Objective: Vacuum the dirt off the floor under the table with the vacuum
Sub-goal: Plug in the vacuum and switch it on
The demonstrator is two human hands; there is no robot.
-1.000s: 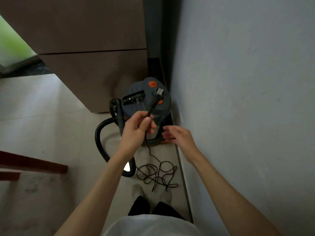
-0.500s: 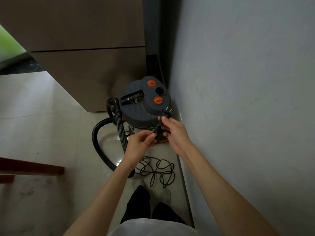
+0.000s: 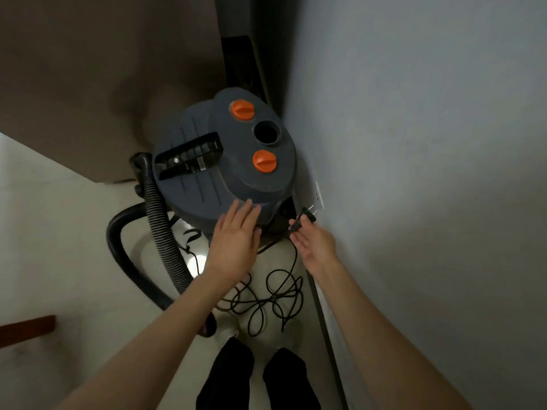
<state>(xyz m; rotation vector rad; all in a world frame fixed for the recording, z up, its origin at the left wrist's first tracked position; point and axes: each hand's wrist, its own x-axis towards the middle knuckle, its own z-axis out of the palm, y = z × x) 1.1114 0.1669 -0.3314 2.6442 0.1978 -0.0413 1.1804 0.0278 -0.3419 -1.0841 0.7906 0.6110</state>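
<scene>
The grey vacuum (image 3: 225, 161) stands on the pale floor (image 3: 59, 247) in the corner, just beside the wall (image 3: 414, 143) and in front of a brown cabinet (image 3: 103, 69). Two orange knobs (image 3: 264, 161) sit on its lid. Its ribbed hose (image 3: 162, 232) loops down at the left. The right hand (image 3: 313, 241) has its grip pinched on the black plug (image 3: 303, 220), near a wall outlet (image 3: 318, 198). The left hand (image 3: 235, 241) lies flat, fingers straight, its grip holding nothing, touching the vacuum's near edge. The cord (image 3: 272, 294) lies coiled on the floor.
</scene>
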